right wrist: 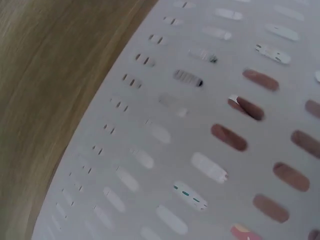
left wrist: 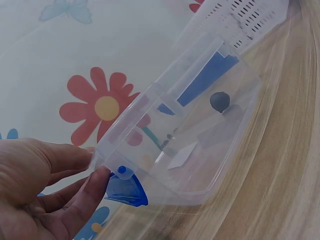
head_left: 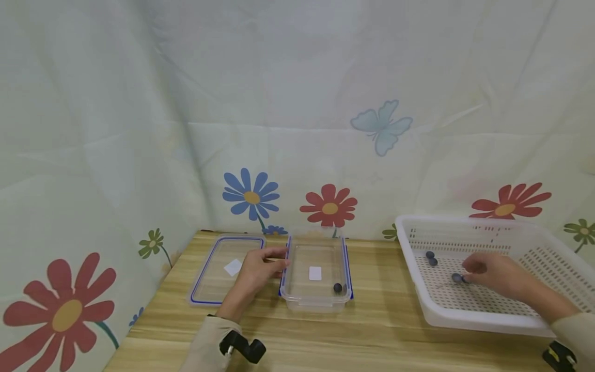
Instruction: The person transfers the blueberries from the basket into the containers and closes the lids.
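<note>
My left hand (head_left: 260,271) is at the left side of a clear plastic container (head_left: 302,305), its thumb and fingers pinching the rim beside a blue latch (left wrist: 127,189). Inside the container, a dark round blueberry (head_left: 337,288) lies near the front right corner, and a second dark shape shows beside it. My right hand (head_left: 504,279) reaches down into a white slotted basket (head_left: 460,315). Its fingers are bent, with the fingertips right at a pair of blueberries (head_left: 457,278); I cannot tell whether they grip one. Other blueberries (head_left: 431,256) lie farther back in the basket.
A clear lid (head_left: 214,281) with a blue seal lies on the wooden table (head_left: 372,330), left of the container. White labels show on the lid and in the container. Behind the table hangs a flower-printed curtain (head_left: 297,103). The right wrist view shows mostly the basket's slotted wall (right wrist: 165,135).
</note>
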`<act>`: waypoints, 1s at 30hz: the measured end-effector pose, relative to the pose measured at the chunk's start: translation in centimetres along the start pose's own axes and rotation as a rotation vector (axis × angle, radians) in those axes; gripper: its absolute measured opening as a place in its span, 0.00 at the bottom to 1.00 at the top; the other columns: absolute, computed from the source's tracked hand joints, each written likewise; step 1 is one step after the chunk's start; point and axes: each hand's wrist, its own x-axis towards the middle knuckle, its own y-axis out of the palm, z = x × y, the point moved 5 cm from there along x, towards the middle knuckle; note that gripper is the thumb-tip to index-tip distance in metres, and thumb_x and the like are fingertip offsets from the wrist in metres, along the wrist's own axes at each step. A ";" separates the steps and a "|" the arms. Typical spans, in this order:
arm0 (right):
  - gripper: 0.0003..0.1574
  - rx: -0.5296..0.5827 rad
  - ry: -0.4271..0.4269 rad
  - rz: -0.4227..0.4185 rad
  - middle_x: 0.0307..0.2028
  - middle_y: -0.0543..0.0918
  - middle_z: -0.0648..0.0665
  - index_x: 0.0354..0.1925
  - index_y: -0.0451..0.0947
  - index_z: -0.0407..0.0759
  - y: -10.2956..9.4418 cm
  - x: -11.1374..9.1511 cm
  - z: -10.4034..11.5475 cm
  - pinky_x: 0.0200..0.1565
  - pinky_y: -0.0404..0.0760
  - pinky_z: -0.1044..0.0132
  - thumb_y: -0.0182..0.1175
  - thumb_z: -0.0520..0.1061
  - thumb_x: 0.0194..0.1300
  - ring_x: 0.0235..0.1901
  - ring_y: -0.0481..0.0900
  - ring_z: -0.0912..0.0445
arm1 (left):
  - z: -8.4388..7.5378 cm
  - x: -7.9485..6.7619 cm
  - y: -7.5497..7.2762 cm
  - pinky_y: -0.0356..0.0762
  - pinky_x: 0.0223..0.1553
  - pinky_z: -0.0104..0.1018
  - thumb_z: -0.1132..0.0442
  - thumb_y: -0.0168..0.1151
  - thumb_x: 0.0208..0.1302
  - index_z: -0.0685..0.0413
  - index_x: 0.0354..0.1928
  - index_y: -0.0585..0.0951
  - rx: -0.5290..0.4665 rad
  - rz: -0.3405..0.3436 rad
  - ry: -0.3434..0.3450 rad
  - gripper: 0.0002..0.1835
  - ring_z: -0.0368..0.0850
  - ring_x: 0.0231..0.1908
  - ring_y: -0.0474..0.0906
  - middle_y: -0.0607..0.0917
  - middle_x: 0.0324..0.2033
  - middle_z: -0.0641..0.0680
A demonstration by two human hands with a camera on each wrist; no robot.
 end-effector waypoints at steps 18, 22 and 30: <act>0.13 -0.074 -0.057 0.090 0.42 0.88 0.37 0.49 0.84 0.28 1.0 -0.1 -0.3 0.49 0.84 0.34 0.67 0.31 0.65 0.46 0.85 0.36 | -0.2 -0.2 0.1 0.91 0.41 0.41 0.70 0.72 0.68 0.66 0.59 0.86 0.000 0.009 0.008 0.18 0.49 0.41 0.88 0.89 0.50 0.60; 0.12 -0.065 -0.052 0.093 0.41 0.88 0.38 0.47 0.85 0.30 1.0 0.0 -0.3 0.50 0.84 0.35 0.69 0.31 0.64 0.45 0.86 0.38 | -0.1 -0.2 0.1 0.91 0.41 0.42 0.70 0.72 0.68 0.65 0.59 0.87 0.003 0.010 0.007 0.18 0.49 0.41 0.88 0.89 0.50 0.60; 0.08 -0.057 -0.029 0.094 0.35 0.86 0.48 0.40 0.84 0.37 1.1 0.2 -0.4 0.43 0.86 0.43 0.70 0.31 0.63 0.37 0.82 0.49 | 0.0 0.0 0.1 0.91 0.40 0.41 0.70 0.72 0.68 0.65 0.59 0.87 0.011 0.000 0.004 0.18 0.48 0.40 0.87 0.89 0.49 0.59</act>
